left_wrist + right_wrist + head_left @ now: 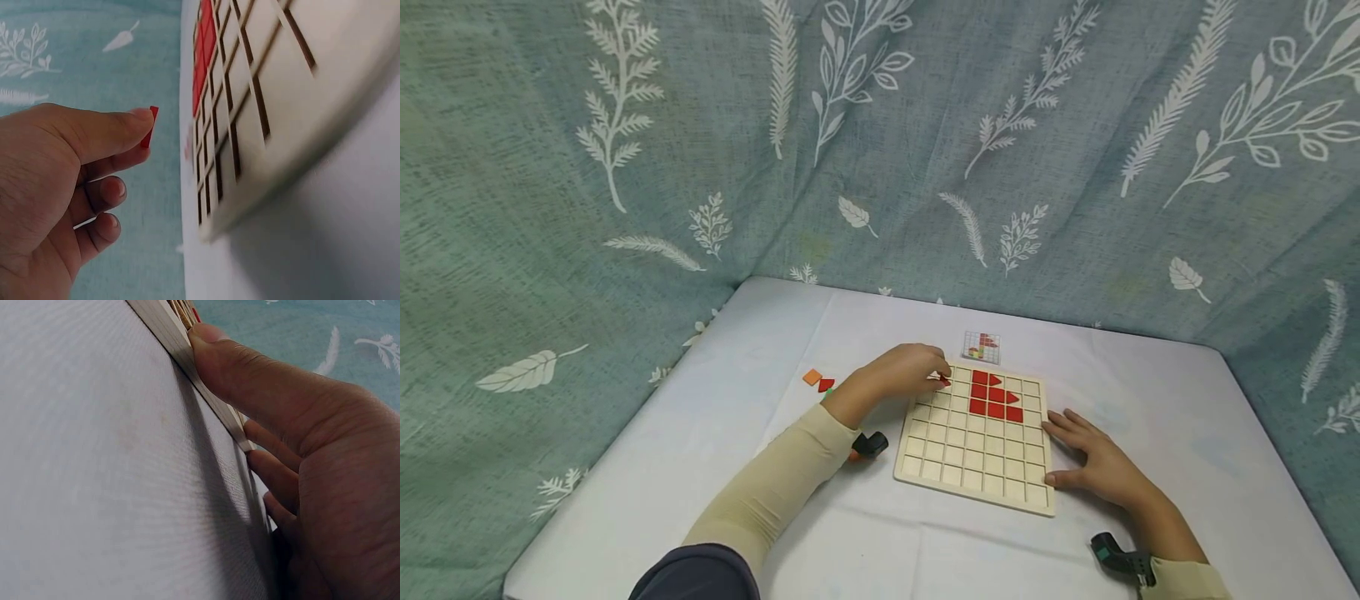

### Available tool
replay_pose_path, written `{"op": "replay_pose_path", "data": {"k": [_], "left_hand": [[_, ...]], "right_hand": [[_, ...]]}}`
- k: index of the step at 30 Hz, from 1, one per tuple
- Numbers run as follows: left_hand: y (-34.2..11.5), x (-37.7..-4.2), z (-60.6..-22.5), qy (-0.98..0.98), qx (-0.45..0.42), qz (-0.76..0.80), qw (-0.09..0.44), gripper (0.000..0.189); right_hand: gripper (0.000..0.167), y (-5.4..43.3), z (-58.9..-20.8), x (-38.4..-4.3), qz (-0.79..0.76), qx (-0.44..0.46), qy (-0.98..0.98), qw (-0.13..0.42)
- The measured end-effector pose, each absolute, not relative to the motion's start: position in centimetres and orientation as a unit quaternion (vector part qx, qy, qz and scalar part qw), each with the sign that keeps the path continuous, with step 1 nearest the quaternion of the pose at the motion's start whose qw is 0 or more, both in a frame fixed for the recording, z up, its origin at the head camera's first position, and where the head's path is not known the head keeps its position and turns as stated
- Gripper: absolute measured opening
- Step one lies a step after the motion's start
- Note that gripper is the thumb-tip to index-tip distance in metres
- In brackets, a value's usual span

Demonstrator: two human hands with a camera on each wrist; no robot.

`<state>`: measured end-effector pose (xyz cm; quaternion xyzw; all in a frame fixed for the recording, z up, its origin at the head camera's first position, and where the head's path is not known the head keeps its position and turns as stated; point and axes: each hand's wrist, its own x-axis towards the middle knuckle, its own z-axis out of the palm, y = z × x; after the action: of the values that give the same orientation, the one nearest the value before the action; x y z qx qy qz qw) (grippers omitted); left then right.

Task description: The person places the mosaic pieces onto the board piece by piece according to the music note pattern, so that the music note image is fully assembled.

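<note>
A wooden grid board (966, 450) lies on the white table, with red square tiles (996, 410) and red pointed tiles (1012, 398) set in its upper cells. Over the board's far left corner, my left hand (910, 371) pinches a small, thin red tile (150, 127) between thumb and index finger. The tile's outline is mostly hidden; the left wrist view has it edge-on. At the board's right side, my right hand (1093, 467) rests with fingers spread. Its thumb (215, 359) touches the wooden edge, and other fingertips meet that edge farther along.
A small card (982, 347) printed with a coloured grid pattern lies just beyond the board. Left of it are an orange tile (812, 377), a red tile (826, 385) and a partly covered green piece (828, 392). Patterned cloth (880, 167) hangs behind the table.
</note>
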<state>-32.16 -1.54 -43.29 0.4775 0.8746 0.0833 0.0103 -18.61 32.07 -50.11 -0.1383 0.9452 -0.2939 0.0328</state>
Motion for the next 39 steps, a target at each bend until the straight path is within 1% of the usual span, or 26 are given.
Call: {"op": "replay_pose_path", "data": {"k": [8, 15, 21, 30, 35, 39], "left_hand": [[1.5, -32.0, -43.4, 0.865, 0.496, 0.077, 0.027, 0.018], [3.5, -31.9, -43.8, 0.852, 0.518, 0.074, 0.023, 0.014], [5.1, -31.7, -44.3, 0.850, 0.520, 0.076, 0.034, 0.019], [7.1, -31.6, -44.3, 0.846, 0.527, 0.075, 0.033, 0.018], [8.2, -31.4, -44.1, 0.840, 0.536, 0.079, 0.043, 0.018], [9.2, -31.3, -44.2, 0.837, 0.542, 0.064, 0.042, 0.017]], "right_hand": [[0.095, 32.0, -50.1, -18.8, -0.292, -0.133, 0.946, 0.036], [0.094, 32.0, -50.3, -19.0, -0.292, -0.130, 0.947, 0.034], [0.093, 32.1, -50.4, -18.9, -0.303, -0.129, 0.943, 0.036], [0.093, 32.3, -50.6, -18.8, -0.301, -0.130, 0.944, 0.036], [0.091, 32.4, -50.5, -18.9, -0.306, -0.137, 0.942, 0.031], [0.089, 32.4, -50.4, -18.8, -0.318, -0.146, 0.937, 0.025]]}}
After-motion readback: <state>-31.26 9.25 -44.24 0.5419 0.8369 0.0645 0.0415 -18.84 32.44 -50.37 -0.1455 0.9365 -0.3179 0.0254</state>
